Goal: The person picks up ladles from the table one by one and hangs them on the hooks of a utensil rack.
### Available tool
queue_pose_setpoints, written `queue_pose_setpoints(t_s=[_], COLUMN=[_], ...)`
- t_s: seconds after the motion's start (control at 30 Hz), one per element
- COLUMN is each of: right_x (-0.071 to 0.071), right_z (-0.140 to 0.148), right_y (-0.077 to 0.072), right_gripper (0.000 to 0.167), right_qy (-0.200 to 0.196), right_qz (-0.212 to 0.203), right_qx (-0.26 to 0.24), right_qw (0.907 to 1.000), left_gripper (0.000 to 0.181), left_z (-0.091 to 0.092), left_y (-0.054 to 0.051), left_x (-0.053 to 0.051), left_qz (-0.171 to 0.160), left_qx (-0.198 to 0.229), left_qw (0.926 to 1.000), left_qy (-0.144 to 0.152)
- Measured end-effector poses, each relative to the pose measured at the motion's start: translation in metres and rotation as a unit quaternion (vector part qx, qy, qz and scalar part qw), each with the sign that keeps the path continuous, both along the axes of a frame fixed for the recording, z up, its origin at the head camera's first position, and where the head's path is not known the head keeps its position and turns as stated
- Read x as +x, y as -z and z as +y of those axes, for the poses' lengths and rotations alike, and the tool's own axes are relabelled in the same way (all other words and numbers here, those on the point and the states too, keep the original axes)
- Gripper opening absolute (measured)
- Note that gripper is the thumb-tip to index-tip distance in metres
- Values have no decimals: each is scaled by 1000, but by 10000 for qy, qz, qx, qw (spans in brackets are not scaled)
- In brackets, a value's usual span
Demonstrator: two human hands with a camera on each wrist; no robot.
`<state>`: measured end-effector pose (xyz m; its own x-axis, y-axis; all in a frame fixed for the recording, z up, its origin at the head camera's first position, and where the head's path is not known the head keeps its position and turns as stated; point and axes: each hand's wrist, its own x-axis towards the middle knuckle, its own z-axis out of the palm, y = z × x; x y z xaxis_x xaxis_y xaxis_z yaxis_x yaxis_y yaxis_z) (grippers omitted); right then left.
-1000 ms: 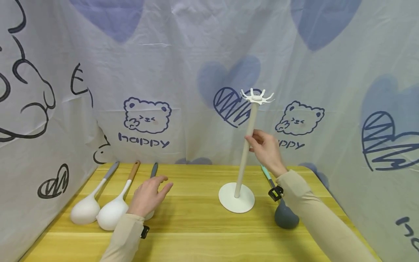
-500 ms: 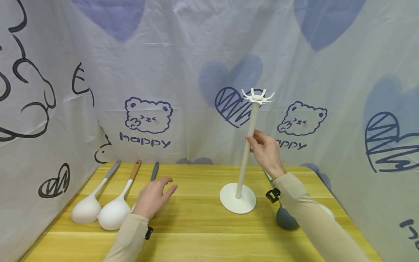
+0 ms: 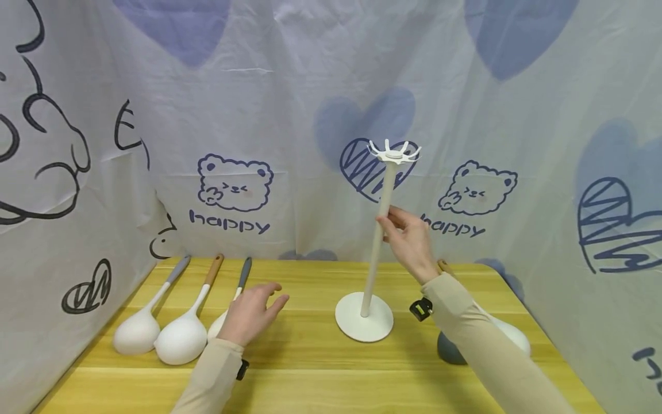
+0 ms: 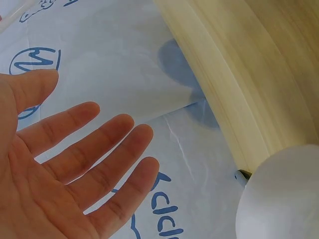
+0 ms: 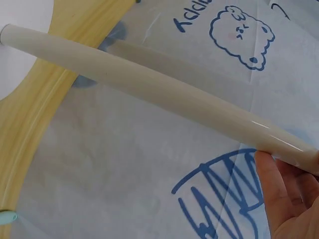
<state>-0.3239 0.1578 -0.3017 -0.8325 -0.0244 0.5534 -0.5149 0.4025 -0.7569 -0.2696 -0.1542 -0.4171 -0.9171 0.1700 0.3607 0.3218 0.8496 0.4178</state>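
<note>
My right hand [image 3: 410,238] pinches the pole of a white utensil stand [image 3: 373,270], with thumb and fingers around its upper part. The stand has a round base and a crown of several hooks on top. Whether the base touches the table, I cannot tell. My left hand [image 3: 254,313] hovers over the left part of the table, fingers spread and holding nothing. Beneath it lies a white ladle with a dark grey handle [image 3: 245,275], its bowl partly hidden. Farther left are a white ladle with a brown handle [image 3: 181,339] and one with a grey handle [image 3: 137,332].
Right of the stand, my forearm partly covers a dark grey ladle [image 3: 450,349] and a white ladle [image 3: 512,334] with a brown handle. A mint handle tip [image 5: 7,217] shows in the right wrist view. Printed cloth [image 3: 320,190] hangs behind the wooden table [image 3: 310,385].
The stand, held in my right hand, has shifted slightly left in the last half second. My left hand has drifted right. More of the right-hand white ladle shows now.
</note>
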Motion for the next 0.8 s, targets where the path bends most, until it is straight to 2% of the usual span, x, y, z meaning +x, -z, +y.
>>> queue_pose_setpoints(t_s=[0.5,0.8], right_x=[6,13], right_z=[-32,-45], right_y=[-2,-3], right_gripper=[31,32], right_qy=[-395,-626], right_qz=[91,-136], right_qx=[-116,-182], right_qw=[9991,9978], left_gripper=[34,33], left_z=[3,6], left_y=[5,8], left_x=[-1,0], left_qz=[66,5], left_qx=[-59,-138], left_qw=[10000,9999], left_qy=[21,-28])
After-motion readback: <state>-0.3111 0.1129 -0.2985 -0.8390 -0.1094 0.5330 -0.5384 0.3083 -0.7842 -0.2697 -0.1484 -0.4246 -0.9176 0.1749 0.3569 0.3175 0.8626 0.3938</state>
